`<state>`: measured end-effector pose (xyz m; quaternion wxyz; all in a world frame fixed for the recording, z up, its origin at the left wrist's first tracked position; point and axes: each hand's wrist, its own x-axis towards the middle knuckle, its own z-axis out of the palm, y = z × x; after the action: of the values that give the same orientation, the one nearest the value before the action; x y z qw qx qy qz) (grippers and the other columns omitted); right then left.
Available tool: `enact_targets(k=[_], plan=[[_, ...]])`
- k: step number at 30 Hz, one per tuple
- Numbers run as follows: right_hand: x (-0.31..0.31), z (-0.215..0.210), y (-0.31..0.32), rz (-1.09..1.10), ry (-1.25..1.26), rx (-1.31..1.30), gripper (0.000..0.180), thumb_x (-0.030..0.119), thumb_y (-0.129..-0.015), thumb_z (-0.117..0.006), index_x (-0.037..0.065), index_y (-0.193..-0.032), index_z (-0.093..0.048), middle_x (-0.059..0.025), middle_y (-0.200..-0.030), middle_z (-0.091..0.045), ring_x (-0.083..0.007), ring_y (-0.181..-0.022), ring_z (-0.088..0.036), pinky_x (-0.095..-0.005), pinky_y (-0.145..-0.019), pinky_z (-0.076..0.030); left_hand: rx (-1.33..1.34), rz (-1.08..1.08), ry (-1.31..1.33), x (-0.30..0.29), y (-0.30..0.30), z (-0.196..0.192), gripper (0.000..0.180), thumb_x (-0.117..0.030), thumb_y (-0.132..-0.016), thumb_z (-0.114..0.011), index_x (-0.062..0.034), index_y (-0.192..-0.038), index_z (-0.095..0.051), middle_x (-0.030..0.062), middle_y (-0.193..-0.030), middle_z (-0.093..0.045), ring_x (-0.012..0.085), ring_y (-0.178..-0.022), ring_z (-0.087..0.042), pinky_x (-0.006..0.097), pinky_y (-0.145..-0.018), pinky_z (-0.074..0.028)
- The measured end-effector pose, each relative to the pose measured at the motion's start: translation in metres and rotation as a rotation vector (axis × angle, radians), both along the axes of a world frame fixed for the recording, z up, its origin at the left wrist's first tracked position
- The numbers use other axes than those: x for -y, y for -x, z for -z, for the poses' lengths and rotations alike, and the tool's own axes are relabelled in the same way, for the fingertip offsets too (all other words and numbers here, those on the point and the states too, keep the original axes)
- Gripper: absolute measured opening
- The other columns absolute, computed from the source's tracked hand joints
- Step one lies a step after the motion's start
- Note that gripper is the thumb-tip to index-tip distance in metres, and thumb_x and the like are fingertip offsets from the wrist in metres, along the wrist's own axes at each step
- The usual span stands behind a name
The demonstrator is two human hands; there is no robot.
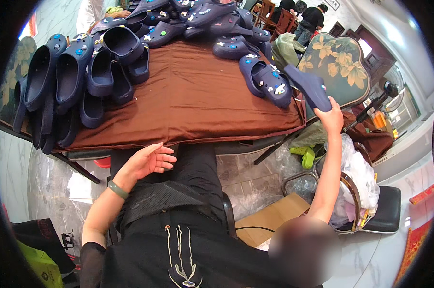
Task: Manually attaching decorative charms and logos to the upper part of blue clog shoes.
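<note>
1. Far left, navy clogs [78,54] crowd the table's side, openings turned mostly toward us, several spilling over the near corner.

2. Moving right, here's the left hand [153,159], fingers loosely spread, grasping nothing! It sits above the lap by the front edge of the brown cloth [202,98]; whether it touches that edge, I can't tell.

3. Centre of the table, a stretch of brown cloth parts the left-hand clogs from those on the right, with another navy heap [202,17] along the far side.

4. On the right side of the cloth, two navy clogs [273,86] lie side by side, charms showing on their uppers.

5. And now the key player: the held clog [307,86], up at the table's right corner, just right of that pair. Its long axis slants from upper left to lower right, the body reaching up and leftward from the grip.

6. The right hand [331,115] has it pinched at the lower-right end, arm stretched well out. It's plainly the nearer hand; the left is well apart, across the table front.

7. Behind, rightmost: a flowered chair back [334,65].
</note>
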<state>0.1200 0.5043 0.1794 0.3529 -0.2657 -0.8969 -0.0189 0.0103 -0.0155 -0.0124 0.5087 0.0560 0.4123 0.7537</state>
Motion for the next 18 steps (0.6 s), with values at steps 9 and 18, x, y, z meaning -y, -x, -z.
enact_targets(k=[9, 18], plan=[[-0.076, 0.012, 0.058, -0.086, 0.745, 0.136, 0.079, 0.031, -0.051, -0.076, 0.001, -0.122, -0.055, -0.0157, -0.101, -0.065, -0.0235, -0.079, -0.066, -0.0341, -0.070, -0.052, -0.005, -0.038, 0.029, 0.002, 0.004, 0.009, 0.040, -0.037, -0.095, -0.044, -0.0018, -0.109, -0.057, 0.0124, -0.100, -0.066, 0.0193, -0.084, -0.065, 0.029, -0.067, -0.051], [-0.020, 0.048, 0.077, 0.208, -0.322, 0.432, 0.057, 0.025, -0.062, -0.078, 0.011, -0.111, -0.051, -0.0101, -0.105, -0.059, -0.0342, -0.090, -0.063, -0.0442, -0.073, -0.053, -0.020, -0.066, 0.044, 0.000, 0.001, 0.011, 0.041, -0.037, -0.095, -0.044, -0.0013, -0.110, -0.058, 0.0114, -0.099, -0.066, 0.0180, -0.083, -0.064, 0.028, -0.069, -0.049]])
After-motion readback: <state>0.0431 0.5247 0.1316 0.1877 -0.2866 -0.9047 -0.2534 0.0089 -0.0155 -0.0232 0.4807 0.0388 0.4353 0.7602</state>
